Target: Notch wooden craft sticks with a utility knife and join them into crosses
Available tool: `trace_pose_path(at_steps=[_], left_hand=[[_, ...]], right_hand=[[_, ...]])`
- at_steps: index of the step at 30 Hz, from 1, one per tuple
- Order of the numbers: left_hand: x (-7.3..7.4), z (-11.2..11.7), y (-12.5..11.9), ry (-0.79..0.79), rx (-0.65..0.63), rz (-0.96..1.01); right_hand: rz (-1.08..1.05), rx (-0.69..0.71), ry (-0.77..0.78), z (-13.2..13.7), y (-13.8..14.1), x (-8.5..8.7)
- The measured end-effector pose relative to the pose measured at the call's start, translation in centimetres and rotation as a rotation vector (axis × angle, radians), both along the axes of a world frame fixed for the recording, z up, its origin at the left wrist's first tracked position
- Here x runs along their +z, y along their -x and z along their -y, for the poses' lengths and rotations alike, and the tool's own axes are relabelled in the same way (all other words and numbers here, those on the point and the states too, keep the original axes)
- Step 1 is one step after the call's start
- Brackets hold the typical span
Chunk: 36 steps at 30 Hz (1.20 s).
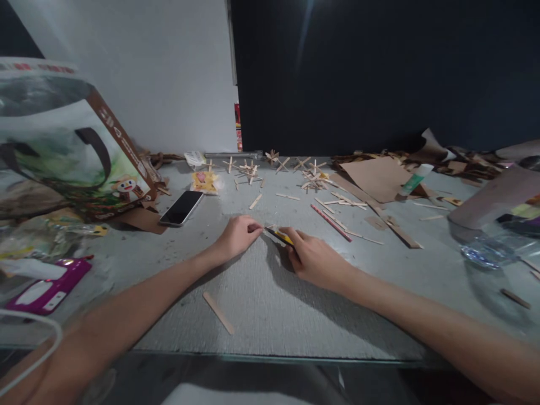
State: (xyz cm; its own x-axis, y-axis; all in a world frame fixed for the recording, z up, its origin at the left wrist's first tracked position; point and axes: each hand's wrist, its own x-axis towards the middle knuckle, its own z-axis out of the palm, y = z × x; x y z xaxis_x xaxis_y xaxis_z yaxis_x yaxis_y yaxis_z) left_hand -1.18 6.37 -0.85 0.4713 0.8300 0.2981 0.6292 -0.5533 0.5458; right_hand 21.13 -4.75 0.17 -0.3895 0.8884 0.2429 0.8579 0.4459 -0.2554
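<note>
My right hand is closed around a yellow and black utility knife, its tip pointing left toward my other hand. My left hand rests on the grey table with its fingers pinched together at the knife tip; whatever small piece they press down is hidden. A loose wooden craft stick lies near the front edge, between my forearms.
A black phone lies left of centre, beside a printed paper bag. Several stick crosses and loose sticks lie at the back. A red pencil, cardboard pieces, a glue tube and a pink package lie around.
</note>
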Motion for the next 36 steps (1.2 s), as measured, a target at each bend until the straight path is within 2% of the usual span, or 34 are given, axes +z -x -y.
trace_pose_path(at_steps=[6,12,14,18,22,28,36], left_hand=[[-0.1,0.0,-0.1,0.002,0.001,-0.002],[0.2,0.2,0.1,0.014,0.035,0.054],[0.4,0.2,0.2,0.013,0.038,0.047],[0.6,0.2,0.4,-0.004,0.034,0.032],[0.5,0.2,0.4,-0.004,0.037,0.027],[0.4,0.0,0.5,-0.013,0.024,0.027],[0.2,-0.1,0.7,-0.014,0.018,0.048]], right_hand=[[-0.058,0.027,0.018,-0.2,-0.2,-0.4],[-0.251,-0.048,-0.018,-0.9,-1.1,-0.2],[-0.400,-0.094,0.092,-1.3,-1.6,0.0],[-0.843,-0.063,0.492,-2.3,-2.7,0.3],[-1.074,0.027,0.595,-3.1,-3.2,0.4],[-0.966,0.095,0.553,-3.3,-3.6,0.6],[-0.922,0.094,0.510,-3.6,-3.8,0.5]])
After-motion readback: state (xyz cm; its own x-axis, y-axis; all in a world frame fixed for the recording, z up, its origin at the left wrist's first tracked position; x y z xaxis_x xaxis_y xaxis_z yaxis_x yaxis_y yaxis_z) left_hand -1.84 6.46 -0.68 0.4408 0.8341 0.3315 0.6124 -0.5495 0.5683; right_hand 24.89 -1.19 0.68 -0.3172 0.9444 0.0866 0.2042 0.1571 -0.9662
